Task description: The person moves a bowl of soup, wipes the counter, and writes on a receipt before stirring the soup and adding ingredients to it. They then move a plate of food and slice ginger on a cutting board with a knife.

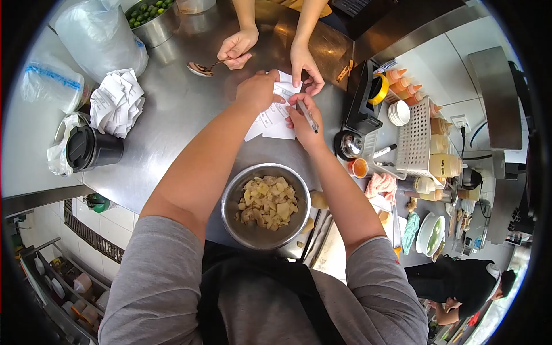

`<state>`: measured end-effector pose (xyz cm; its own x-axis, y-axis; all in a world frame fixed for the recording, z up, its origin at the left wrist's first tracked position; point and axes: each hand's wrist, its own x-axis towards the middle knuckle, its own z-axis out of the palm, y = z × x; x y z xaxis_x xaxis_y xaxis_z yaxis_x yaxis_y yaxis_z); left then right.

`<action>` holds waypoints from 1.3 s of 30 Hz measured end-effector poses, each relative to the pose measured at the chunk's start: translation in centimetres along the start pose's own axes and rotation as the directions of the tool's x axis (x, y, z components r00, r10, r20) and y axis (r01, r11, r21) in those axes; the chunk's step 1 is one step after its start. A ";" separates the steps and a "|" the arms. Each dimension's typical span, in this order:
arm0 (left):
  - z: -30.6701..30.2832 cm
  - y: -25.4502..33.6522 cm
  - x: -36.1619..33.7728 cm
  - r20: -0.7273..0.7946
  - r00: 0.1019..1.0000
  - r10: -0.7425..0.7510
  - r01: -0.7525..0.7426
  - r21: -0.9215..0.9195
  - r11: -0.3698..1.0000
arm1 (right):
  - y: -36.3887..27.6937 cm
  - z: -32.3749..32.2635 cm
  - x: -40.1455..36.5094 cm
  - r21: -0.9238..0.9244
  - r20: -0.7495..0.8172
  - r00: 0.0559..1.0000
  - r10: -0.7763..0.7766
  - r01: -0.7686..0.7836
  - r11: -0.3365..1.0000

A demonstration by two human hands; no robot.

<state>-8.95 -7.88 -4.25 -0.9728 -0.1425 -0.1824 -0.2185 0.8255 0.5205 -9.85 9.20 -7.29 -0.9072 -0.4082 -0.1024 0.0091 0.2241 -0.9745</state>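
My left hand (pixel 257 92) grips the left edge of several printed paper slips (pixel 278 127) on the steel counter. A pen (pixel 307 116) is in my right hand (pixel 305 122), its fingers closed round it at the slips' right side. Across the counter, a co-worker's hand (pixel 306 66) reaches down to the top of the slips. The co-worker's other hand (pixel 237 48) holds a spoon (pixel 200 69) with dark residue in its bowl. Nearest my body stands a steel bowl (pixel 226 221) of pale, sliced food pieces (pixel 269 201).
At left are crumpled receipts (pixel 118 102), a black lidded bin (pixel 103 148) and plastic bags (pixel 98 34). A bowl of green fruit (pixel 155 35) stands behind. To the right are a call bell (pixel 348 145), a white basket (pixel 415 138) and sauce bottles (pixel 445 165). Another person (pixel 460 287) works at lower right.
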 end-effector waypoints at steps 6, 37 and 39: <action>1.1 -0.6 -1.5 -0.236 0.961 0.143 -0.152 -0.020 0.988 | 0.6 0.4 0.1 0.048 -0.083 0.996 -0.018 0.022 0.999; -7.4 9.6 -15.2 -0.926 0.367 -0.084 -0.584 -0.300 0.754 | -10.5 -14.6 -30.4 -0.568 -0.273 0.744 -0.609 0.387 0.727; -4.7 13.5 -18.7 -0.872 0.483 0.080 -0.834 -0.430 0.344 | -10.8 -16.6 -36.5 -0.588 -0.340 0.773 -0.536 0.269 0.762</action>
<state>5.94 3.34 10.09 -0.5541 -0.4788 0.6810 0.7035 0.1681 0.6906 16.16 36.36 10.24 -0.8492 -0.1347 0.5107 -0.4850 0.5816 -0.6531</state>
